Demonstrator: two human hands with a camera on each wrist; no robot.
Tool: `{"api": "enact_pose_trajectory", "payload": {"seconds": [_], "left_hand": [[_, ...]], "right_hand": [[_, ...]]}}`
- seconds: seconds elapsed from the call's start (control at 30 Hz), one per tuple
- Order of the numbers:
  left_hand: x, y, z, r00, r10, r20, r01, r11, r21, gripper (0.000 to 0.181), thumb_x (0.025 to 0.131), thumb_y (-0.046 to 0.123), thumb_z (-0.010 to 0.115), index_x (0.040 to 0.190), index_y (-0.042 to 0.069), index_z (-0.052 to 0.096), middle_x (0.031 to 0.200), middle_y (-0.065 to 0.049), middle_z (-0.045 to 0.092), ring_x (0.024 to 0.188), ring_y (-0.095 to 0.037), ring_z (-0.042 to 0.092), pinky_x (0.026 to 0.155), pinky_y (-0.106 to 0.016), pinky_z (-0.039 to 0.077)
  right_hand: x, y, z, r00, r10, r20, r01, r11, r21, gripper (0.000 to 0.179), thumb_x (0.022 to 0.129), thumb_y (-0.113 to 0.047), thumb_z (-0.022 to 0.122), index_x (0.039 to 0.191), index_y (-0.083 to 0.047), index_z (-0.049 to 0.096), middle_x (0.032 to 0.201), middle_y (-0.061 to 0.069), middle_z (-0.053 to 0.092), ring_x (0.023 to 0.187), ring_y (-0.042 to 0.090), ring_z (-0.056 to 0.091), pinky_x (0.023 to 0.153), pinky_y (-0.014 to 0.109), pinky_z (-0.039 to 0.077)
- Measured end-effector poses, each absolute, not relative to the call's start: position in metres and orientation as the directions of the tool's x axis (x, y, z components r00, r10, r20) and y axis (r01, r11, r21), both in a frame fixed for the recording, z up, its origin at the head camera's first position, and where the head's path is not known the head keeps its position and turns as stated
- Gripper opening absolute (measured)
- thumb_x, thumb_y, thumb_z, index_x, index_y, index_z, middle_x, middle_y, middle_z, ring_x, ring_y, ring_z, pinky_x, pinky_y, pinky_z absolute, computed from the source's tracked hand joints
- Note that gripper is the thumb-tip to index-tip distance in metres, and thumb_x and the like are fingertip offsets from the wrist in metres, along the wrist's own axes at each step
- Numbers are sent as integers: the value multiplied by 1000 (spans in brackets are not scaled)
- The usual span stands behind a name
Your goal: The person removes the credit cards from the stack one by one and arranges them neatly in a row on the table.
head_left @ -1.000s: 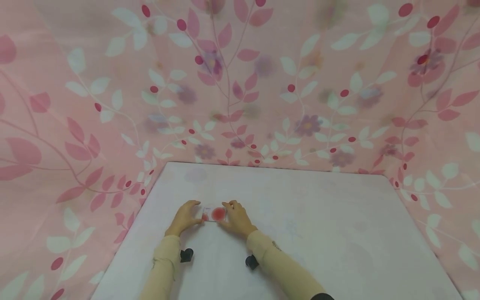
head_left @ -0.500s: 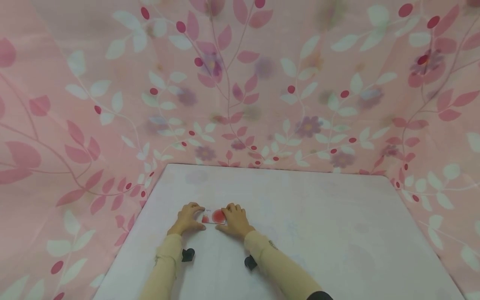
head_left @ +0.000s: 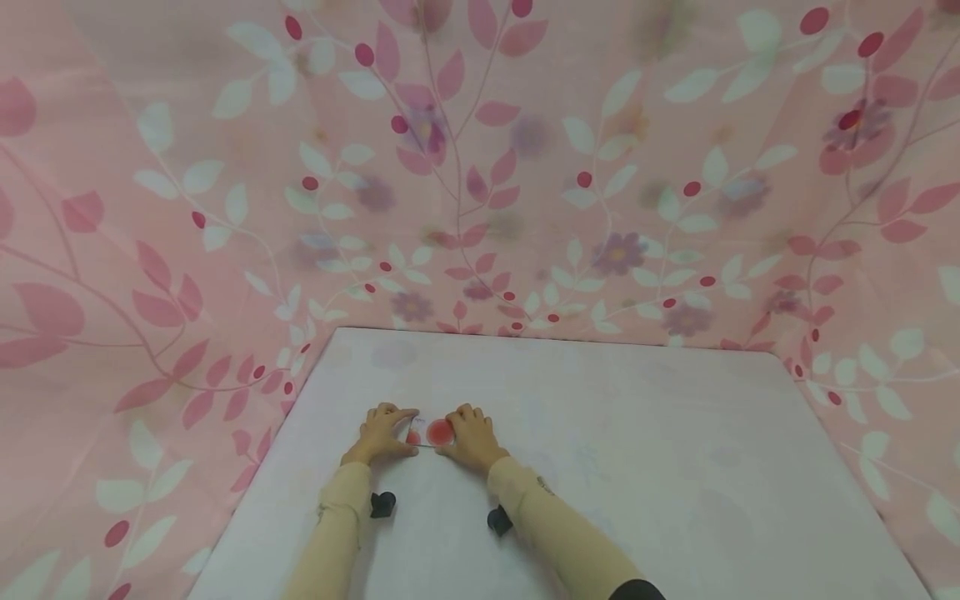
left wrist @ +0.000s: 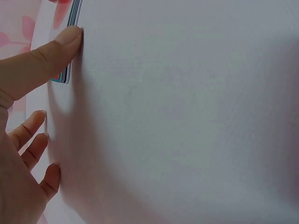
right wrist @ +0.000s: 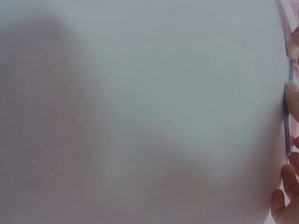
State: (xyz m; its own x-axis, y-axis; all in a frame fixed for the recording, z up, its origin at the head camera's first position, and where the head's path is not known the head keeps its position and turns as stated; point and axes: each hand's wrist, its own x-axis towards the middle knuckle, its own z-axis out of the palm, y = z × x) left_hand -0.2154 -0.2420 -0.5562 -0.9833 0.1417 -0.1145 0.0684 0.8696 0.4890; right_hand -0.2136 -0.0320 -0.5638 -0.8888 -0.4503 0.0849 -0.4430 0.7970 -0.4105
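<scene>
A small stack of picture cards [head_left: 440, 432] lies on the white table, left of its middle, with a red round picture and a smaller red one on the top face. Its layered edge [left wrist: 74, 16] shows in the left wrist view. My left hand [head_left: 381, 435] holds the left end, thumb along the near edge and fingers at the far side. At the right end, my right hand [head_left: 472, 437] grips the stack between thumb and fingers. In the right wrist view only a thin strip of the stack [right wrist: 287, 128] shows, partly hidden by fingertips.
The white table [head_left: 637, 450] stretches away to the right of my hands. Pink floral cloth [head_left: 525, 167] hangs behind it and along both sides. A black wrist camera [head_left: 382, 504] sits on the left sleeve, another black camera [head_left: 499, 521] on the right.
The left hand opened slightly off the stack's end half a second ago, then closed in on it, moving right. The right hand's fingers have shifted farther over the right end. The stack barely moved.
</scene>
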Motion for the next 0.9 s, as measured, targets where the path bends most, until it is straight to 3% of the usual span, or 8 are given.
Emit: {"api": "enact_pose_trajectory", "payload": {"seconds": [0.23,0.53,0.9], "left_hand": [[-216,-240,-561,-985,137,-100,73,875,478,64,65,28,84,124,19,62,115,-16,44,108,-37,38,80,-53,38],[-216,-241,-559,-988,132,-82,76,871,486,58,66,28,83,119,19,62,116,-18,44,108,-39,39,80,-57,39],[-209,-239,-563,-993,120,-9,98,849,520,58,66,25,83,119,18,61,120,-23,44,111,-44,39,81,-62,37]], "right_hand": [[-218,-34,-567,-902,-430,48,-406,803,-437,53,75,-44,76,112,-10,58,111,6,51,101,24,47,81,38,39],[-222,-39,-568,-909,-417,19,-380,810,-447,54,74,-41,78,109,-9,54,109,7,49,101,24,47,83,39,41],[-215,-39,-565,-903,-412,120,-404,723,-561,56,72,-25,82,112,-2,51,107,11,48,99,26,48,88,39,43]]}}
